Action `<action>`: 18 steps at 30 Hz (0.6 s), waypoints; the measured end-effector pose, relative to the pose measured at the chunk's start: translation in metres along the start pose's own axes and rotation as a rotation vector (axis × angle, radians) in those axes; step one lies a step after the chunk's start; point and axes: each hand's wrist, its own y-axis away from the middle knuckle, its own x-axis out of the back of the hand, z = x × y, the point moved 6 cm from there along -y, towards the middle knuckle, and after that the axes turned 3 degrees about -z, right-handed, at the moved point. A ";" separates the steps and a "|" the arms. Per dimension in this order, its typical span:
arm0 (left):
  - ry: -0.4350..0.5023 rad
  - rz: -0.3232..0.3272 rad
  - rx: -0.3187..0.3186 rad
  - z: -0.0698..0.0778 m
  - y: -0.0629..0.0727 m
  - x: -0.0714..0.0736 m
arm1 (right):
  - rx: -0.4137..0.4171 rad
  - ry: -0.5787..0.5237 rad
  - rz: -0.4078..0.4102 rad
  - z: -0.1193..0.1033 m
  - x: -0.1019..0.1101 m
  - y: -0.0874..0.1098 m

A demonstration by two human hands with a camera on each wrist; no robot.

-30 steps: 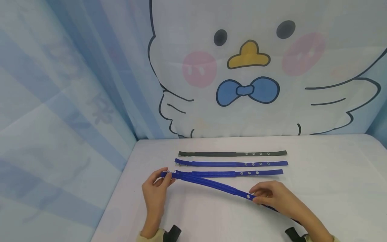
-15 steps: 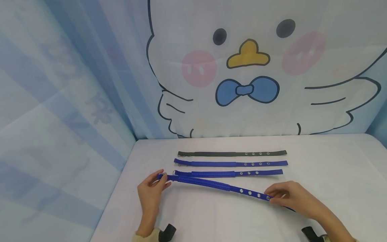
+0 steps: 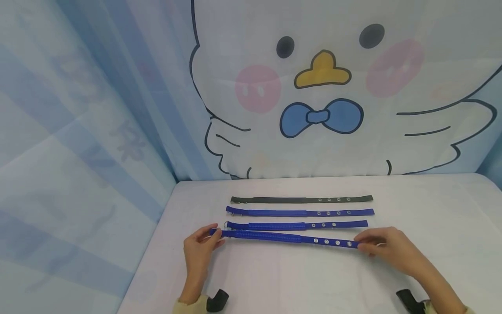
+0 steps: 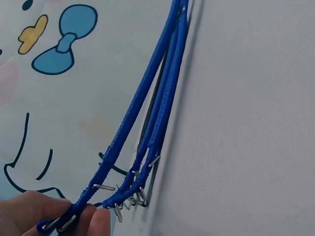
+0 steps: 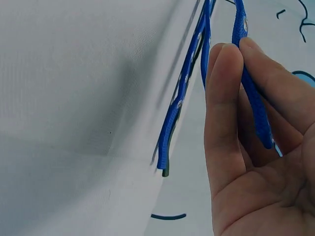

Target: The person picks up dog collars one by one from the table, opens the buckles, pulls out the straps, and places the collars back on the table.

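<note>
A blue collar (image 3: 270, 236) with metal eyelets is stretched between my two hands, just in front of the row of collars. My left hand (image 3: 198, 253) pinches its buckle end; metal rings (image 4: 104, 187) show beside the thumb in the left wrist view. With thumb and fingertips my right hand (image 3: 396, 250) pinches the strap by the eyelets, and in the right wrist view the free tip (image 5: 263, 135) hangs inside the palm. Right behind it lies a second blue collar (image 3: 276, 226). Farther back are another blue collar (image 3: 276, 213) and a dark green collar (image 3: 274, 200), roughly parallel.
The collars lie on a white table (image 3: 298, 279). Behind the table hangs a curtain (image 3: 321, 152) printed with a cartoon bird, and a blue-white curtain (image 3: 86, 174) covers the left side.
The held collar has swung from a slant to nearly level with the row. My right hand slid outward to the right along the strap toward its tip, then rose a little.
</note>
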 end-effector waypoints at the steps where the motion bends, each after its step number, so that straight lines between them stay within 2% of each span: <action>1: -0.010 -0.001 0.006 -0.001 0.000 0.000 | -0.004 0.009 0.008 0.001 0.001 0.000; 9: -0.027 -0.052 0.047 -0.007 -0.002 -0.004 | -0.076 0.036 0.074 0.011 0.008 -0.004; 18: -0.048 -0.103 0.065 -0.014 -0.006 -0.010 | -0.119 0.054 0.083 0.017 0.008 -0.009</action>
